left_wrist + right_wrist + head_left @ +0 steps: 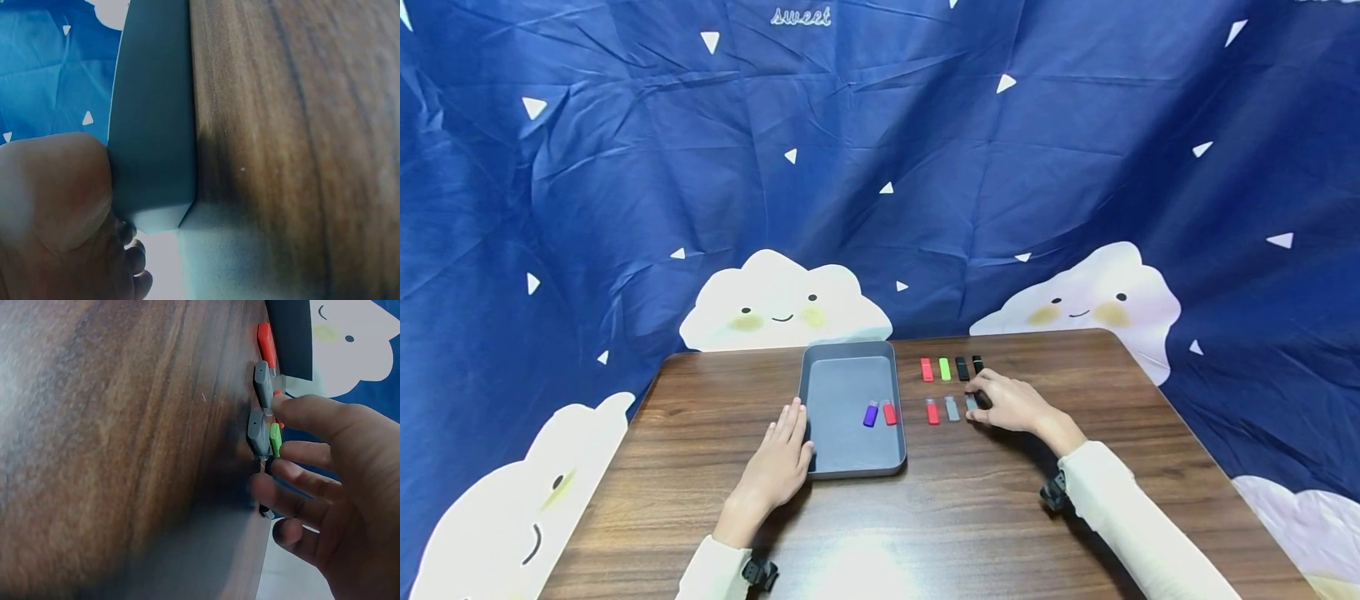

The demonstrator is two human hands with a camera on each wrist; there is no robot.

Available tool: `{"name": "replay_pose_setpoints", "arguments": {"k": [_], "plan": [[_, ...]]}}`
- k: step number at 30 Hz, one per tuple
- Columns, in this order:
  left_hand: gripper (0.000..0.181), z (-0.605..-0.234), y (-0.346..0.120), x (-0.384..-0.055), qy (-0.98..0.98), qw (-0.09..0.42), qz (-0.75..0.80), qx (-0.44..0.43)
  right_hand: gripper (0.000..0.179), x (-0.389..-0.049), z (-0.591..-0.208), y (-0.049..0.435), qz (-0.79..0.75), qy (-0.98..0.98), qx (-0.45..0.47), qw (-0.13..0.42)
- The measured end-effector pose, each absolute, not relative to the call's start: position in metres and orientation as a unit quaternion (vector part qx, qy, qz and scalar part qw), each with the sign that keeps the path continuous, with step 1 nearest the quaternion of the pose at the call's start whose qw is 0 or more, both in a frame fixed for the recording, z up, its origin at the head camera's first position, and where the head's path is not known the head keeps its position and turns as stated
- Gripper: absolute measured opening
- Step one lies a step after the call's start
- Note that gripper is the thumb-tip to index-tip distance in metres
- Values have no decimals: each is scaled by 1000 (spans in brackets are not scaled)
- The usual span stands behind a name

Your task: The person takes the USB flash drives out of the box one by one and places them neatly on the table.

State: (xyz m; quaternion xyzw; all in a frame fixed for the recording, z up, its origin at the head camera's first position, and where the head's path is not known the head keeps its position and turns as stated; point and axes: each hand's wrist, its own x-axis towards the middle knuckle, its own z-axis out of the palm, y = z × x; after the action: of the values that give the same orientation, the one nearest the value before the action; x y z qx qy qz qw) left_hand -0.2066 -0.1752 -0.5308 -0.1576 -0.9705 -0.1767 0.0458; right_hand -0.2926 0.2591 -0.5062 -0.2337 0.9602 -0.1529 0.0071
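My left hand (777, 460) rests with straight fingers along the left rim of a grey rectangular tray (844, 457). Inside the tray lie a purple USB stick (870, 414) and a red USB stick (890, 412). Over on the right, my right hand (1017, 403) reaches down around the rightmost grey USB stick (257, 433). That stick shows between the spread thumb and fingers in the right wrist view. Beside it in the front row are another grey USB stick (952, 408) and a red one (932, 412).
A back row holds a red USB stick (927, 370), a green one (945, 369), a black one (962, 368) and a second black one (977, 364) close to my right fingers. Behind the wooden table (715, 392) hangs a blue curtain (880, 108) with clouds.
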Motion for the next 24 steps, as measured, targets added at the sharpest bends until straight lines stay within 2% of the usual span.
{"name": "replay_pose_setpoints", "arguments": {"k": [10,16,24], "plan": [[60,-519,-170,-201,-974,24,-171,-147,7,-297,-496,252,-169,951,-255,-47],[60,-518,-170,-201,-974,22,-168,-147,9,-300,-485,239,-163,945,-276,-68],[60,-522,-172,-202,-970,41,-178,-161,12,-302,-470,218,-128,938,-314,-69]]}}
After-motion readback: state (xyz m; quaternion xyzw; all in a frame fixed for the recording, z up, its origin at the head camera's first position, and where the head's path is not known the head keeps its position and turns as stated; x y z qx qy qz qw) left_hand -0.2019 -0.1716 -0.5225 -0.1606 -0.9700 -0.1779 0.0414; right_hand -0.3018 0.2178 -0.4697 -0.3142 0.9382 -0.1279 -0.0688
